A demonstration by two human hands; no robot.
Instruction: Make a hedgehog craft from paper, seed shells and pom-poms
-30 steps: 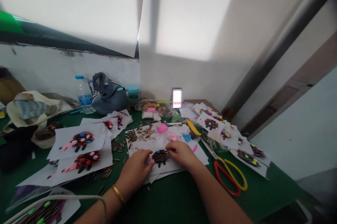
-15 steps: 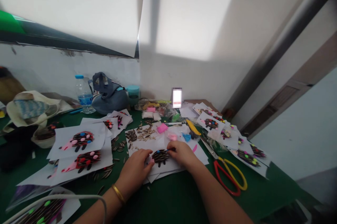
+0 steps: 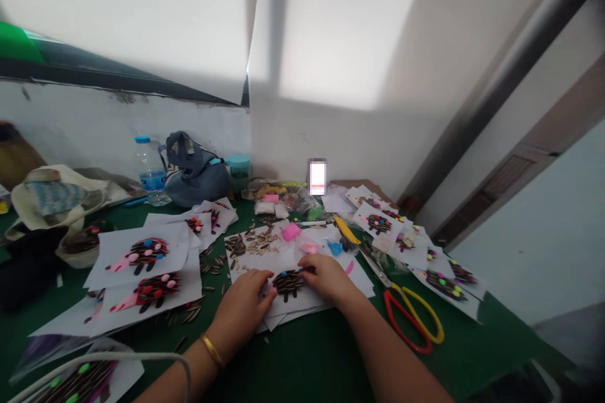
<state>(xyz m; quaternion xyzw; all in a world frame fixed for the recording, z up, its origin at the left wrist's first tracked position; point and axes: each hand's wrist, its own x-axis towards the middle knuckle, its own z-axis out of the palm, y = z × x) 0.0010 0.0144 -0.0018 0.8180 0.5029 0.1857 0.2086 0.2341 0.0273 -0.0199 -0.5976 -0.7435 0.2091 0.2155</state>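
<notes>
A dark hedgehog figure of seed shells [image 3: 287,283] lies on white paper [image 3: 350,286] in front of me, with a blue dot near its top. My left hand [image 3: 248,299] rests at the figure's left side, thumb and fingers a little apart, with nothing visible between them. At its right edge my right hand [image 3: 326,277] has its fingertips pinched together; what they hold, if anything, is too small to make out. Striped sunflower seeds [image 3: 241,244] and pale kernels lie on the paper's upper left. Pink clay [image 3: 292,231] and blue clay [image 3: 335,247] sit beyond my hands.
Scissors with red and yellow handles [image 3: 411,315] lie at the right. Hedgehog pictures on paper [image 3: 142,255] are stacked left, others [image 3: 378,221] right. A bottle [image 3: 152,173], a blue bag [image 3: 196,169] and a phone-like bright object [image 3: 317,177] stand by the wall.
</notes>
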